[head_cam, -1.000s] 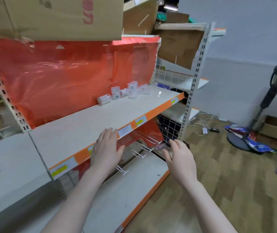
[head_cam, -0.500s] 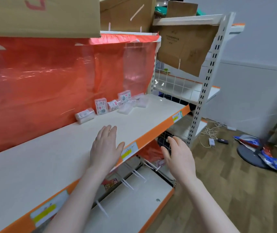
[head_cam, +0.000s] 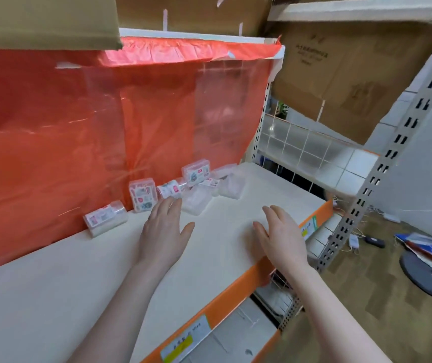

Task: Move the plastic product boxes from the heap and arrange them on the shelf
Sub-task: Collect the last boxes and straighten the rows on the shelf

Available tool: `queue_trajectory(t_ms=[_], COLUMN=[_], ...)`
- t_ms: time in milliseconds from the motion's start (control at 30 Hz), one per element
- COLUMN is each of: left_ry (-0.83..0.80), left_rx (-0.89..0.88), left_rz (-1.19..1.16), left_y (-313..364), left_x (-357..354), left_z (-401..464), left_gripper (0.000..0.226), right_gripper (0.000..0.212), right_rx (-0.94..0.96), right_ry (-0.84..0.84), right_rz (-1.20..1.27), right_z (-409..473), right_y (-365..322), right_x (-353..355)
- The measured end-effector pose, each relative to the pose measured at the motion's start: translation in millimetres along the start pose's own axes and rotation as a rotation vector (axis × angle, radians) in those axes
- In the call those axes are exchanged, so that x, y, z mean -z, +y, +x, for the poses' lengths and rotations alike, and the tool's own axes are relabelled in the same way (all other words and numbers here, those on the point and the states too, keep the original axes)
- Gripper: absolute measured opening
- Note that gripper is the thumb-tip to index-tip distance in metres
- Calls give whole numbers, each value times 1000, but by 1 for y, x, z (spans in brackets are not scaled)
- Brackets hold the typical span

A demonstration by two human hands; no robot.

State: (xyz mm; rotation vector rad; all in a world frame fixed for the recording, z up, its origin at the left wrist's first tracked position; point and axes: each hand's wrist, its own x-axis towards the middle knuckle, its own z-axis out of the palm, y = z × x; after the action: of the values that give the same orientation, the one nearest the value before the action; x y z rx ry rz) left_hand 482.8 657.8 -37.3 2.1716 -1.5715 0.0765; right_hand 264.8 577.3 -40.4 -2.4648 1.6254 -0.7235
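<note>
**Plastic product boxes heaped at the back of the shelf, both hands empty**

Plastic product boxes (head_cam: pixel 196 179) lay in a loose heap on the shelf (head_cam: pixel 52 297), against the red plastic sheet (head_cam: pixel 52 140). Nearest the camera, the right hand (head_cam: pixel 280 234) hovered over the shelf near its orange front edge (head_cam: pixel 225 302), fingers spread apart and holding nothing. The left hand (head_cam: pixel 165 229) reached further in, its grip likewise apart, fingertips just short of the heap.

The risk appeared to lie in the heap itself: a careless sweep could tip the upright box (head_cam: pixel 142 195) or knock the box lying on its side (head_cam: pixel 104 218), set apart to the left. The clear, unlabelled boxes (head_cam: pixel 196 201) looked slippery and easy to fumble.

As for contents, the labelled boxes showed printed inserts through their walls; what they held could not be made out. Farthest off, cardboard cartons (head_cam: pixel 340 74) sat closed above.
</note>
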Motion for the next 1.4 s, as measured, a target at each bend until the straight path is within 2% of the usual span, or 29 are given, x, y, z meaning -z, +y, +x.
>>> queue_trajectory(t_ms=[233, 433, 667, 800, 1000, 1200, 1267, 1400], left_ry=[4, 18, 22, 30, 42, 65, 8, -92], left_rx=[110, 245, 395, 437, 397, 343, 353, 381], left_rz=[30, 70, 165, 183, 150, 167, 158, 177], left_y=[9, 32, 51, 54, 68, 80, 78, 72], left_x=[-34, -65, -88, -90, -87, -80, -75, -70], left_z=[28, 59, 83, 84, 62, 26, 29, 49], left_gripper=[58, 58, 57, 52, 48, 50, 57, 73], right_gripper=[33, 37, 30, 35, 40, 32, 38, 67], right_rx=[138, 375, 637, 663, 601, 682, 708, 845], right_ry=[-107, -233, -316, -333, -341, -263, -295, -403], right_rz=[42, 49, 142, 180, 135, 85, 67, 71], right_z=[75, 147, 195, 199, 176, 151, 156, 181], right_y=[18, 40, 57, 61, 69, 87, 88, 86], right_x=[-30, -54, -73, -78, -71, -53, -50, -51])
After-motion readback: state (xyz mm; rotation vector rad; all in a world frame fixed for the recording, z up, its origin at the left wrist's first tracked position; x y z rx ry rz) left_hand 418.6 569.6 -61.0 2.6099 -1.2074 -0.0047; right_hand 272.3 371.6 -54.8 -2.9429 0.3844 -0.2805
